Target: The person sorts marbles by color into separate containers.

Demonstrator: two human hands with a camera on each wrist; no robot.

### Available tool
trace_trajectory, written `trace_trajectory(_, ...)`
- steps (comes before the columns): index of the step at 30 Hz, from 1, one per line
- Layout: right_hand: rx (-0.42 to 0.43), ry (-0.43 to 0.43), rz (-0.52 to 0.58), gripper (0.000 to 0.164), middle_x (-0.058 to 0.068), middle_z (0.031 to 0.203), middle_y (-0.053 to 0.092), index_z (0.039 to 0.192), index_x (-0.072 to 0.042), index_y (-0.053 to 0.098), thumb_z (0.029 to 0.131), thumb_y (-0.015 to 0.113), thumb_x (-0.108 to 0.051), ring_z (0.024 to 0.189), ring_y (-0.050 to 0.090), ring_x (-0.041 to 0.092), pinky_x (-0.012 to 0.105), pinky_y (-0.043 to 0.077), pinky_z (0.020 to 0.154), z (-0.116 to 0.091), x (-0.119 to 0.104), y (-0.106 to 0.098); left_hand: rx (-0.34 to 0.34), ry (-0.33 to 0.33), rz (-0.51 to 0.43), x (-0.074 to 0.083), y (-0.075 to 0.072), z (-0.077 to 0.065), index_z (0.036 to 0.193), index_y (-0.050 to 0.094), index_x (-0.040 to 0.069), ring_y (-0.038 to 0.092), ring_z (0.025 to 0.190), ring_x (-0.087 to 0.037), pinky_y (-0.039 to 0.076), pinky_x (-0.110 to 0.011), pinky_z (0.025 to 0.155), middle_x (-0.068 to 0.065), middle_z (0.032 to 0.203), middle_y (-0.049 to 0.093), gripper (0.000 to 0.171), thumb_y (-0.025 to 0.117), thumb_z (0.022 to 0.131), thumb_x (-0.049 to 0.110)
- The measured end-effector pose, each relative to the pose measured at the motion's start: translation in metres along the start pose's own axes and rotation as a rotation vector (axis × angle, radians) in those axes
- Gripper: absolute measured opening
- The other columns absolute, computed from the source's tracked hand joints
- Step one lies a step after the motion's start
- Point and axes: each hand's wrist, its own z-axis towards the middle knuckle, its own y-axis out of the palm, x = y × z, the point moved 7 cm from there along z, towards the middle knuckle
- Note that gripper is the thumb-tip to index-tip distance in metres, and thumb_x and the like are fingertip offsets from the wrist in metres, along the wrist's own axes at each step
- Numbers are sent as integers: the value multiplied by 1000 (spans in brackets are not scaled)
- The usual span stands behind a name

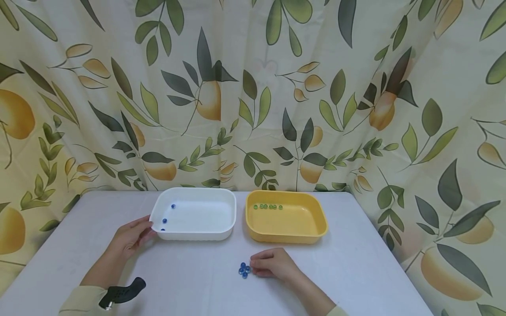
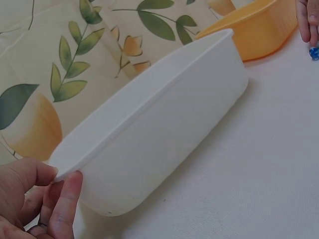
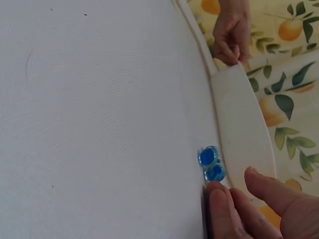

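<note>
In the head view, my left hand (image 1: pixel 132 237) pinches the left rim of a white plastic tray (image 1: pixel 193 235) between thumb and fingers. The left wrist view shows the thumb above the rim and fingertips (image 2: pixel 74 183) under it. Three blue glass marbles (image 1: pixel 164 220) lie along the tray's left side. My right hand (image 1: pixel 274 264) rests low over the table beside a small cluster of several blue glass marbles (image 1: pixel 244 270). From the right wrist, its fingertips (image 3: pixel 215 187) are right at these marbles (image 3: pixel 215 172), with the thumb held apart and nothing between.
A yellow tray (image 1: pixel 286 238) stands to the right of the white one, with several green marbles (image 1: pixel 265 206) in a row inside. Both trays sit at the back of a table with a white cloth (image 1: pixel 189 281), before a patterned curtain (image 1: pixel 253 109).
</note>
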Motion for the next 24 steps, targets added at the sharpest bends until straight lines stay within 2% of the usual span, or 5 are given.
trace_trajectory(8,24,-47,-30,27,16,97,75,108,9,70,87,73,-8,81,73,18,33,63,74,0,3,4,3,12,17,0,0,-3,152,29,0,69,77,-5,58,-22,83,9,84,65,65,61,97,13)
trace_trajectory(15,37,-90,-48,28,14,94,75,105,6,72,83,77,-10,78,72,17,31,62,71,-3,0,6,1,12,28,0,-1,-2,152,29,1,69,77,-4,58,-21,82,9,84,65,66,62,97,14)
trace_trajectory(24,68,-97,-86,26,12,90,76,101,2,74,79,81,-9,77,73,16,30,62,67,0,2,10,-1,14,15,1,0,-3,151,31,0,69,76,-5,58,-22,82,8,83,65,64,62,96,13)
